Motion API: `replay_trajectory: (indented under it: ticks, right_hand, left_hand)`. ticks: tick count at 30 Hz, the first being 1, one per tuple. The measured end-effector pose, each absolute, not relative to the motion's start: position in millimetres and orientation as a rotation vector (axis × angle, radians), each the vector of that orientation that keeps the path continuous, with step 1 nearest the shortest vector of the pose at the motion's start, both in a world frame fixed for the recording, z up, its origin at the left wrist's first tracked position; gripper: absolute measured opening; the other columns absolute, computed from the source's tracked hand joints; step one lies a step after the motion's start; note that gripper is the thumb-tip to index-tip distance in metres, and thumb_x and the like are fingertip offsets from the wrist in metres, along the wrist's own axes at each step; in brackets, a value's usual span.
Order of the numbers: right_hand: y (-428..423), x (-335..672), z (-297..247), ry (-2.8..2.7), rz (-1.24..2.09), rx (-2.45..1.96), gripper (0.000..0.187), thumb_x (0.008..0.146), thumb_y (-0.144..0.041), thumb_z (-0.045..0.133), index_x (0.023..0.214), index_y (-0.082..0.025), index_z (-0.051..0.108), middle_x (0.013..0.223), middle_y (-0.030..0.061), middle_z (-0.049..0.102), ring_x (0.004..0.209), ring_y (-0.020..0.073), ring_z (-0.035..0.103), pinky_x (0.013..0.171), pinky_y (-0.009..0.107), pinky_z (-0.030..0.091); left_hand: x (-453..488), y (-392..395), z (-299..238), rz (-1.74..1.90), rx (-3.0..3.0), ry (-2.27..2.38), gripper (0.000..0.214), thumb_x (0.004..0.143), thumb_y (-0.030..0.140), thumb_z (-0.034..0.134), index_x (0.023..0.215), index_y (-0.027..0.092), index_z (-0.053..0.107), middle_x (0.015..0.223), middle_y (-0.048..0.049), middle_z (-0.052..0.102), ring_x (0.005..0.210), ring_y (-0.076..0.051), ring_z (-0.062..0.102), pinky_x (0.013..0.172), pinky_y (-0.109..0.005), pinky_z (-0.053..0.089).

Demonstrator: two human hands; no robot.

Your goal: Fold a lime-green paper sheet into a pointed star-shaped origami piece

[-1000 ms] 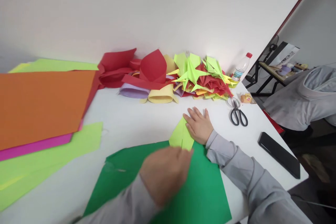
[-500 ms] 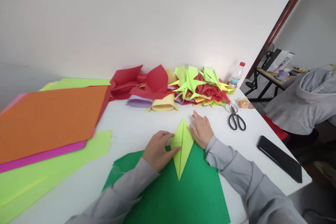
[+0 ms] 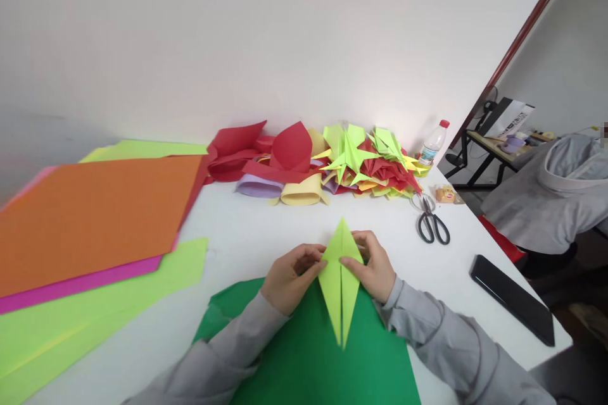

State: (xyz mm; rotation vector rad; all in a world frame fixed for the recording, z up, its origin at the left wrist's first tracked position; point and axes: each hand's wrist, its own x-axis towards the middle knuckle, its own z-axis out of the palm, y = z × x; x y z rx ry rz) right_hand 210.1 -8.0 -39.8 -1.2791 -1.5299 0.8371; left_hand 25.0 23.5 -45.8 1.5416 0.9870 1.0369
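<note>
A light green piece of folded paper (image 3: pixel 340 288), diamond-shaped with a slit down its lower half, is held between my two hands above a dark green sheet (image 3: pixel 327 367). My left hand (image 3: pixel 291 277) pinches its left corner between thumb and fingers. On the opposite corner, my right hand (image 3: pixel 376 266) has its thumb on the front face and its fingers behind the paper. The lower tip points toward me, and the upper tip points at the wall.
Orange sheets (image 3: pixel 99 215) and light green sheets (image 3: pixel 104 304) lie at left. Behind my hands are red folded pieces (image 3: pixel 292 149) and light green paper stars (image 3: pixel 349 155). Scissors (image 3: pixel 432 224), a phone (image 3: pixel 512 299) and a bottle (image 3: pixel 433 144) stand or lie at right. A person in grey (image 3: pixel 546 196) is beyond the table.
My right hand has come from beside the paper to grip its right corner. The folded paper now shows a slit between its lower points, where a closed centre crease showed before.
</note>
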Motion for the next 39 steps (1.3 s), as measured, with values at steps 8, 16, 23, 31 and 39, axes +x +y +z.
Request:
replay_trajectory:
  ticks: [8, 16, 23, 31, 39]
  right_hand:
    - [-11, 203, -39, -0.953, 1.255, -1.156, 0.071, 0.052, -0.037, 0.085, 0.107, -0.023, 0.043, 0.088, 0.002, 0.065, 0.076, 0.0194, 0.067, 0.072, 0.035, 0.054]
    - [-14, 200, -20, -0.874, 1.336, -1.092, 0.057, 0.044, -0.028, 0.09, 0.092, -0.018, 0.059, 0.069, -0.0012, 0.071, 0.062, 0.0168, 0.066, 0.065, 0.031, 0.053]
    - [-16, 197, -27, -1.001, 1.435, -1.176, 0.037, 0.043, -0.039, 0.089, 0.062, -0.018, 0.065, 0.054, -0.0048, 0.063, 0.051, 0.0144, 0.058, 0.055, 0.028, 0.047]
    - [-19, 202, -20, -1.104, 1.462, -1.19, 0.033, 0.051, -0.044, 0.084, 0.067, -0.018, 0.073, 0.058, -0.0031, 0.067, 0.053, 0.0156, 0.059, 0.056, 0.028, 0.046]
    - [-16, 202, -24, -0.948, 1.483, -1.194, 0.035, 0.049, -0.042, 0.085, 0.069, -0.015, 0.074, 0.064, 0.0009, 0.071, 0.052, 0.0146, 0.06, 0.054, 0.027, 0.046]
  left_hand:
    - [29, 21, -46, 1.327, 1.432, 0.966, 0.026, 0.068, 0.042, 0.071, 0.071, 0.017, 0.062, 0.093, -0.0085, 0.068, 0.088, -0.022, 0.065, 0.081, -0.034, 0.055]
    - [32, 12, -36, 0.869, 1.14, 0.926, 0.047, 0.056, 0.05, 0.079, 0.084, 0.012, 0.07, 0.074, -0.0065, 0.073, 0.068, -0.023, 0.066, 0.063, -0.034, 0.056]
    - [32, 7, -34, 0.894, 1.143, 0.971, 0.035, 0.056, 0.042, 0.081, 0.073, 0.012, 0.073, 0.062, -0.0027, 0.071, 0.054, -0.017, 0.061, 0.05, -0.026, 0.048]
    - [33, 6, -35, 0.832, 1.179, 0.933, 0.036, 0.056, 0.046, 0.08, 0.069, 0.014, 0.072, 0.062, -0.0022, 0.07, 0.056, -0.019, 0.062, 0.054, -0.029, 0.052]
    - [36, 1, -24, 0.807, 1.037, 0.894, 0.044, 0.057, 0.055, 0.078, 0.067, 0.014, 0.07, 0.061, -0.0027, 0.07, 0.055, -0.021, 0.066, 0.056, -0.034, 0.058]
